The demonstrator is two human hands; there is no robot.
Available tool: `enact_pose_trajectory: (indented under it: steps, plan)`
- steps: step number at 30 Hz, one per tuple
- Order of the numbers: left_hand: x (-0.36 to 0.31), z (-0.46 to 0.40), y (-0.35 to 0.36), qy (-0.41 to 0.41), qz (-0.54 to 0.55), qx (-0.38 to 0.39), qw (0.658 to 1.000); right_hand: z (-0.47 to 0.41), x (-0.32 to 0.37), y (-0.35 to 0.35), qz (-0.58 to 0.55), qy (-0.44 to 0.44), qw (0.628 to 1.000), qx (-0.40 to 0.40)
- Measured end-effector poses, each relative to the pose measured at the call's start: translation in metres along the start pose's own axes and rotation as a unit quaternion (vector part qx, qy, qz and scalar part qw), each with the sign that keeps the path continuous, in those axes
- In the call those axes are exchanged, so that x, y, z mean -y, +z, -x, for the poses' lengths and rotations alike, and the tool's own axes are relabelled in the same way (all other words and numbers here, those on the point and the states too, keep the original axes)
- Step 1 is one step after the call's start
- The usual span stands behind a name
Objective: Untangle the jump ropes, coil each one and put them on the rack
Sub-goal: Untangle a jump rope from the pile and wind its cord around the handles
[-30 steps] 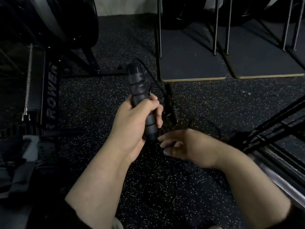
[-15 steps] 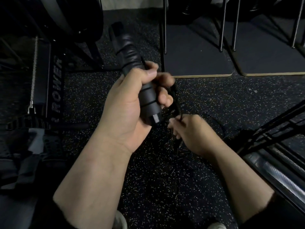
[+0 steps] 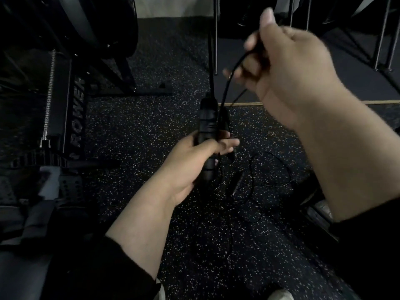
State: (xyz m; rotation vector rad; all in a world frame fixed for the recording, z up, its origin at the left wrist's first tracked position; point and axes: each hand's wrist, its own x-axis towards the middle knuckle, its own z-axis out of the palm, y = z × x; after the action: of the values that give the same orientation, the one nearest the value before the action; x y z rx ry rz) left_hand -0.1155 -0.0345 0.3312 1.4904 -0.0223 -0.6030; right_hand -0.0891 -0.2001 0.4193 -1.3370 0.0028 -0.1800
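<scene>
Left hand (image 3: 194, 161) is gripping the jump rope handle (image 3: 208, 135), long axis running twelve to six. Right hand (image 3: 287, 68), up at one o'clock, is pinching the cord (image 3: 226, 87), fingers curled. Remaining tangle (image 3: 259, 182) is lying at four o'clock, nearer the left hand.

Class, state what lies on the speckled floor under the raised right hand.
Under the right hand, thin black rope lies looped on the floor, with a dark handle among it. Where the loops cross is too dark to tell.
</scene>
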Motion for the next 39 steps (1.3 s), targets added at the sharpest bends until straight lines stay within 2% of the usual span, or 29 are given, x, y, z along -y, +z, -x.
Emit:
enact_pose_trajectory:
  steps: [2, 5, 7, 8, 10, 12, 14, 16, 18, 21, 23, 26, 27, 30, 33, 35, 39]
  plan:
    - [0.002, -0.002, 0.002, 0.011, 0.0, -0.011, 1.0, -0.014, 0.009, 0.001, -0.042, -0.028, 0.999, -0.019]
    - [0.005, -0.006, 0.0, 0.009, 0.007, -0.084, 0.996, -0.026, 0.015, -0.006, -0.089, -0.044, 0.995, -0.031]
    - [0.002, -0.009, -0.002, 0.013, 0.071, -0.109, 0.991, -0.02, 0.006, -0.014, -0.029, -0.006, 0.999, -0.036]
    - [-0.001, -0.011, -0.002, 0.025, 0.112, -0.105, 0.988, -0.011, -0.007, -0.019, 0.037, 0.029, 0.998, -0.045]
    - [-0.01, -0.012, -0.002, 0.047, 0.19, -0.083, 0.977, 0.015, -0.047, -0.028, 0.225, 0.094, 0.969, -0.051]
    - [-0.017, -0.012, 0.0, 0.051, 0.24, -0.066, 0.967, 0.044, -0.088, -0.03, 0.327, 0.148, 0.933, -0.009]
    - [-0.02, -0.012, 0.003, 0.05, 0.266, -0.058, 0.961, 0.068, -0.122, -0.024, 0.33, 0.208, 0.917, 0.078]
    - [-0.022, -0.011, 0.006, 0.052, 0.286, -0.05, 0.956, 0.085, -0.148, -0.017, 0.297, 0.228, 0.915, 0.152]
    - [-0.025, -0.009, 0.007, 0.06, 0.298, -0.045, 0.952, 0.094, -0.168, -0.015, 0.325, 0.214, 0.908, 0.156]
    - [-0.029, -0.006, 0.001, 0.075, 0.303, -0.058, 0.948, 0.093, -0.171, -0.024, 0.416, 0.224, 0.875, 0.102]
    - [-0.028, -0.007, -0.006, 0.077, 0.267, -0.096, 0.956, 0.085, -0.157, -0.028, 0.412, 0.199, 0.887, 0.07]
    - [-0.016, -0.014, -0.02, 0.062, 0.101, -0.209, 0.971, 0.058, -0.12, -0.027, 0.407, 0.129, 0.904, 0.016]
    - [-0.011, -0.015, -0.022, 0.049, 0.078, -0.219, 0.971, 0.047, -0.105, -0.025, 0.406, 0.11, 0.907, -0.004]
    - [0.002, -0.016, -0.023, 0.001, 0.071, -0.182, 0.981, 0.019, -0.064, -0.013, 0.302, 0.081, 0.949, -0.024]
    - [0.012, -0.016, -0.018, -0.027, -0.023, -0.148, 0.988, -0.001, -0.039, 0.002, 0.182, 0.069, 0.981, -0.022]
    - [0.015, -0.017, -0.013, -0.014, -0.047, -0.112, 0.992, -0.012, -0.026, 0.01, 0.136, 0.055, 0.989, -0.025]
    - [0.019, -0.021, -0.006, 0.008, -0.067, -0.069, 0.995, -0.026, -0.004, 0.02, 0.126, 0.028, 0.991, -0.021]
